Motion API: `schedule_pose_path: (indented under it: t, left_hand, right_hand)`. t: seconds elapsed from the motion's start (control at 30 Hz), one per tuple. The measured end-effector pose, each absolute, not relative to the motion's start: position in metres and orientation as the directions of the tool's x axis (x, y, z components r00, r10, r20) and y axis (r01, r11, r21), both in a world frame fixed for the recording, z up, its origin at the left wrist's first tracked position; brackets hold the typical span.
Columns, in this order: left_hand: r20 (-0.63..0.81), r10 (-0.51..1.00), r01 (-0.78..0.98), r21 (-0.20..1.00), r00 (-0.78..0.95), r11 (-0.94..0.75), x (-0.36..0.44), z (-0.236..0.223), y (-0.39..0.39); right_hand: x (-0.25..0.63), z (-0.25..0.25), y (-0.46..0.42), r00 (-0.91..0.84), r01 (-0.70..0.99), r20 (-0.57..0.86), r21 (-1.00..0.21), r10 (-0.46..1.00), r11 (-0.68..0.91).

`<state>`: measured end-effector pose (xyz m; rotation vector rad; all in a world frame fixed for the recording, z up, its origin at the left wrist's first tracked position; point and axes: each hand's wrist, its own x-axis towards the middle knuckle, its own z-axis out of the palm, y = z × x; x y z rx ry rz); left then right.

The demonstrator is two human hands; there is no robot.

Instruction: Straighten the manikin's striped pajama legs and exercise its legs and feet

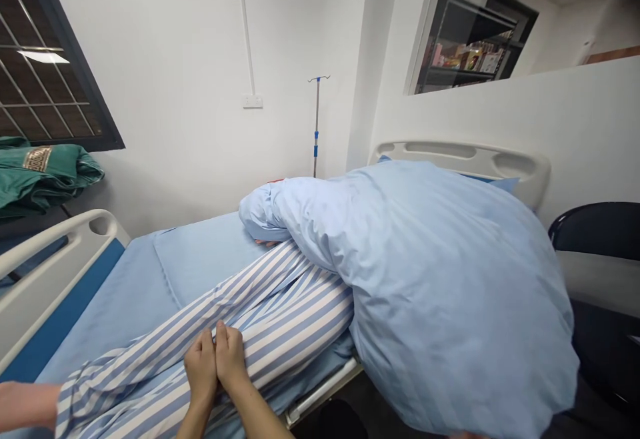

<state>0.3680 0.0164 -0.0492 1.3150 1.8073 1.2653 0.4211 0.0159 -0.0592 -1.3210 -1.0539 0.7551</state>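
My left hand (201, 367) and my right hand (230, 355) lie side by side, touching, on the near leg of a person in blue-and-white striped trousers (280, 305). The fingers of both hands curl down and press into the striped cloth. The person lies on a hospital bed with a light blue sheet (200, 259). A bulky light blue duvet (430, 272) covers the body from the thighs up. A bare foot or ankle (25, 404) shows at the lower left.
A white and blue footboard (55, 272) stands at the left and a white headboard (470, 162) at the far end. An IV pole (317, 125) stands by the wall. A dark chair (600, 239) is at the right. Green cloth (40, 172) lies under the window.
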Motion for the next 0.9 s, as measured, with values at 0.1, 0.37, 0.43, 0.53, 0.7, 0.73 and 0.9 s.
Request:
schedule_pose_path:
  t: [0.1, 0.37, 0.43, 0.53, 0.7, 0.73, 0.9]
  left_hand:
    - [0.135, 0.933, 0.477, 0.878, -0.335, 0.044, 0.366, -0.054, 0.015]
    - [0.088, 0.947, 0.505, 0.859, -0.309, 0.085, 0.366, -0.048, 0.016]
    - [0.080, 0.954, 0.488, 0.869, -0.290, 0.075, 0.367, -0.047, 0.014]
    - [0.077, 0.965, 0.508, 0.859, -0.250, 0.063, 0.371, -0.044, 0.011]
    - [0.117, 0.977, 0.627, 0.779, -0.180, 0.022, 0.376, -0.043, 0.010]
    - [0.117, 0.978, 0.647, 0.762, -0.173, 0.023, 0.376, -0.044, 0.011]
    - [0.132, 0.986, 0.704, 0.709, -0.101, -0.023, 0.376, -0.050, 0.013]
  right_hand:
    - [0.421, -0.059, 0.015, 0.359, 0.065, 0.134, -0.991, 0.924, 0.119]
    - [0.429, -0.040, 0.013, 0.298, 0.327, 0.184, -0.941, 0.937, 0.081]
    - [0.437, -0.029, 0.007, 0.228, 0.477, 0.273, -0.868, 0.934, 0.137]
    - [0.450, -0.021, 0.001, 0.130, 0.620, 0.381, -0.752, 0.915, 0.225]
    - [0.464, -0.040, 0.000, 0.128, 0.650, 0.387, -0.728, 0.913, 0.218]
    - [0.465, -0.045, 0.001, 0.145, 0.640, 0.378, -0.740, 0.914, 0.205]
    - [0.466, -0.051, 0.001, 0.198, 0.581, 0.365, -0.791, 0.910, 0.191]
